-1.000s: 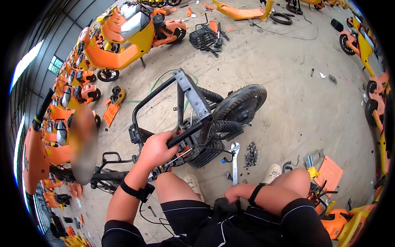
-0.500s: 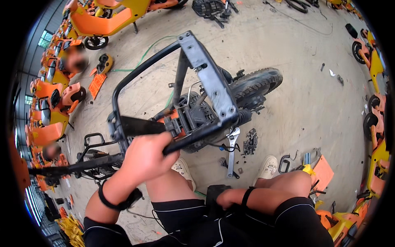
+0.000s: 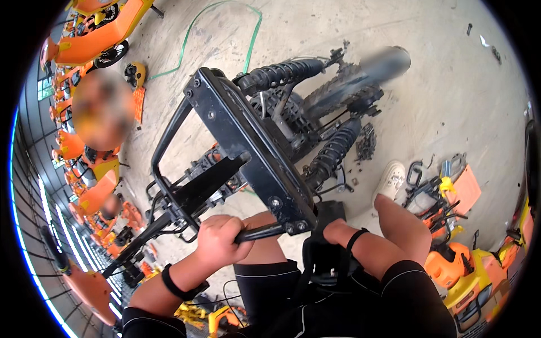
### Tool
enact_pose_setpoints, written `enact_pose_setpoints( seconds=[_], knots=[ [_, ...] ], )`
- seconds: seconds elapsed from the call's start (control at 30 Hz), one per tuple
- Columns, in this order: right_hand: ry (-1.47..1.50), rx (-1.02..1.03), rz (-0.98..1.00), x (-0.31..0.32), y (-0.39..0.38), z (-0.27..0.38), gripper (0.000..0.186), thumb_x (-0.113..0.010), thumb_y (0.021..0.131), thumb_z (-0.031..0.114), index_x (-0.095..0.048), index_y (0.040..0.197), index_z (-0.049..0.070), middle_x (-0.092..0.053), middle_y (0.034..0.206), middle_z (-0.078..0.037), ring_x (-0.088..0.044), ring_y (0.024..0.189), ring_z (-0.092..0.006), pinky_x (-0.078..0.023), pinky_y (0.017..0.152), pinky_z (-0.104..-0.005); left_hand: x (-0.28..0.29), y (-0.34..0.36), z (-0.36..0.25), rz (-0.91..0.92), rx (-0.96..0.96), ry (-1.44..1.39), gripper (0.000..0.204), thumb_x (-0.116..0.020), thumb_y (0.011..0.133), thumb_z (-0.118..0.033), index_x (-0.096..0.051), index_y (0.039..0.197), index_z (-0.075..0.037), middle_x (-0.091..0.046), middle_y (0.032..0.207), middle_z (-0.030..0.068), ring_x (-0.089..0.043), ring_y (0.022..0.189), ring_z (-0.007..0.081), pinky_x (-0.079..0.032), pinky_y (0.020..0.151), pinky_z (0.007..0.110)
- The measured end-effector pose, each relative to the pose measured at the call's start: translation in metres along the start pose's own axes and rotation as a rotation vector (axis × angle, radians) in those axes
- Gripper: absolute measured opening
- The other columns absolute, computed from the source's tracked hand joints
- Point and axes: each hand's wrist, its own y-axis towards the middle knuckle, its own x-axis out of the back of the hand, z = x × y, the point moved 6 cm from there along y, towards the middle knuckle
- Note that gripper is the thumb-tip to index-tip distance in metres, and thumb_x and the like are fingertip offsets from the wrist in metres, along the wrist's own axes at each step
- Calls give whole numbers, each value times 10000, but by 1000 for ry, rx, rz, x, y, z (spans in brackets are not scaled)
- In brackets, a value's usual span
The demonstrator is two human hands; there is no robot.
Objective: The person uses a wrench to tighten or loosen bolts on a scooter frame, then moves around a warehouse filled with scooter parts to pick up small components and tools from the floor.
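Note:
My left hand [image 3: 221, 239] is closed round the near tube of a black metal motorbike frame [image 3: 248, 152]. The frame's wide flat crossbar, with bolts at its corners, leans across the middle of the view. Behind it, two coil-spring shock absorbers [image 3: 332, 152] run toward the rear wheel [image 3: 344, 84], which is partly blurred. Below the crossbar's near end, my right hand [image 3: 336, 232] is closed against a blocky black object [image 3: 330, 213]. My fingers are mostly hidden there, and I cannot tell the object's kind. It stands close to the near shock absorber.
Orange and yellow scooters [image 3: 96, 42] line the left. A yellow helmet [image 3: 135, 74] lies near a green strap [image 3: 253, 42] on the concrete. Loose black parts [image 3: 366, 141] lie by the wheel. Dismantled pieces and an orange panel [image 3: 463, 188] lie at right, above a yellow-orange body shell [image 3: 473, 270].
The frame has tipped toward me, its crossbar now larger and lower, with both shock absorbers exposed. My right hand and the black object have moved up. The adjustable wrench is out of sight.

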Motion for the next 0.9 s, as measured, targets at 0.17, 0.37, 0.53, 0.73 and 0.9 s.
enact_pose_setpoints(
  seconds=[0.17,0.37,0.53,0.73,0.9],
  knots=[
    [108,-167,-348,-4,-28,11,314,-580,880,209,-691,1156,107,-661,1210,-129,-639,1108,-317,-505,888,-431,-1,-1,-3,5,32,107,277,-719,750,-166,-493,611,-88,-498,523,94,-546,479,303,-457,485,392],
    [639,-223,-682,5,-95,8,277,-577,868,279,-660,1041,79,-658,1116,-173,-625,1052,-369,-500,904,-476,1,-11,0,-54,67,100,217,-699,733,-156,-512,667,-68,-527,555,115,-570,500,324,-483,491,417],
    [1214,-457,-1216,-41,-186,-77,283,-577,907,281,-656,1074,67,-688,968,-196,-659,926,-354,-524,792,-428,5,-11,-1,-28,59,108,202,-692,732,-247,-585,739,-76,-618,645,149,-631,604,356,-525,584,464],
    [2061,-490,-1850,-197,-454,123,176,-564,962,252,-605,965,81,-567,804,3,-524,661,-96,-419,590,-235,4,-13,2,46,127,158,250,-653,804,-318,-636,877,-79,-689,799,190,-678,742,382,-550,689,501],
    [740,-1168,-1096,-541,-314,250,173,-633,813,224,-629,774,56,-620,681,-100,-631,615,-203,-497,554,-369,0,-15,6,7,138,157,297,-645,824,-337,-610,920,-58,-700,811,204,-693,759,383,-554,723,500]
  ],
)
